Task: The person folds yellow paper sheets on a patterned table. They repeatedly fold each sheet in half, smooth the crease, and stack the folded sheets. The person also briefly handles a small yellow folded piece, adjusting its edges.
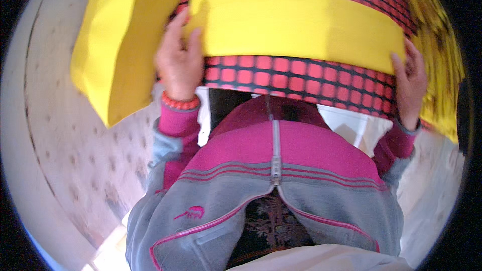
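A folded yellow cloth strip [281,25] lies across a board or table top covered in a red-and-black grid pattern [296,75]. At the strip's left end is my left hand [179,62], its thumb and fingers spread apart and touching the cloth's edge. My right hand [412,78] is at the opposite end, thumb against the strip's lower corner and fingers stretched upward along its edge. Both hands are slightly blurred, and some fingertips cannot be made out clearly.
A large yellow cloth [118,35] drapes over the left side of the gridded surface. Many layered yellow cloth pieces [437,55] hang at the right side. Below is a pale, spotted floor [90,170]. My grey and magenta jacket is close to the near edge.
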{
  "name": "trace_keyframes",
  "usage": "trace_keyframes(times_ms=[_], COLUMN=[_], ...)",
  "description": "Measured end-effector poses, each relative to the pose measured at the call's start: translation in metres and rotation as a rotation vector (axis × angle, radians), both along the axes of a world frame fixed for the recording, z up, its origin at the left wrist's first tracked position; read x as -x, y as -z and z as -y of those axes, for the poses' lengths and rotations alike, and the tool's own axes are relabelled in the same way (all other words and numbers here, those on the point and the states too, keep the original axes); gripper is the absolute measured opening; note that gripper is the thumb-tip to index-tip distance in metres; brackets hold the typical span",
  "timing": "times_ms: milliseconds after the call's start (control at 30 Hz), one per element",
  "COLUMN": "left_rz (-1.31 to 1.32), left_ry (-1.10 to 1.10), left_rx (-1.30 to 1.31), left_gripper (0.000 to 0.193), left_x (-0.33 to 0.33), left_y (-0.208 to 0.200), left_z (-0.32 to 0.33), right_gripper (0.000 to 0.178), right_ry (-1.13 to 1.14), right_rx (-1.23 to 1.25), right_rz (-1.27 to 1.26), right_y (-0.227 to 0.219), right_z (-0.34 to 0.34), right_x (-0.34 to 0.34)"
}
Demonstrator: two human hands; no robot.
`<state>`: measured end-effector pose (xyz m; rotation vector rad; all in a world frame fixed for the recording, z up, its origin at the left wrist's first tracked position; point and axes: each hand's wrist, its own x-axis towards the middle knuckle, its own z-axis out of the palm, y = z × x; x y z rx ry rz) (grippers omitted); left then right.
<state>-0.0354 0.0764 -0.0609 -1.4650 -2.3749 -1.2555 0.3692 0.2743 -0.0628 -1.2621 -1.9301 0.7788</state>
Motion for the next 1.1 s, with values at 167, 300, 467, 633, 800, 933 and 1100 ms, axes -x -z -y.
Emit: trace_keyframes(times_ms=[167, 300, 467, 633, 800, 933, 1100], left_rz=[-0.028, -0.167, -0.160, -0.009, -0.238, -0.631, -0.343], left_ry=[0.003, 0.018, 0.031, 0.031, -0.083, 0.066, 0.544], left_rx=[0.008, -0.020, -0.032, -0.087, 0.045, -0.248, -0.021], left_gripper=[0.034, 0.034, 0.033, 0.030, 0.033, 0.036, 0.054], left_x=[-0.007, -0.016, -0.016, -0.013, -0.011, -0.020, -0.089], left_y=[-0.003, -0.007, -0.005, -0.002, -0.013, -0.030, -0.036], left_z=[-0.009, -0.013, -0.012, -0.009, -0.005, -0.013, -0.024], right_gripper=[0.043, 0.044, 0.044, 0.044, 0.045, 0.046, 0.043], right_ry=[0.025, 0.020, 0.049, 0.046, 0.034, 0.004, 0.036], right_rx=[-0.044, -0.075, -0.090, -0.088, -0.105, -0.092, -0.135], right_rz=[-0.028, -0.041, 0.013, 0.017, 0.013, -0.026, 0.077], right_y=[-0.002, -0.006, -0.008, -0.007, -0.007, -0.009, -0.012], right_z=[-0.004, -0.004, -0.001, 0.000, 0.001, 0.003, 0.005], right_x=[0.005, 0.003, 0.000, 0.003, 0.005, 0.007, 0.010])
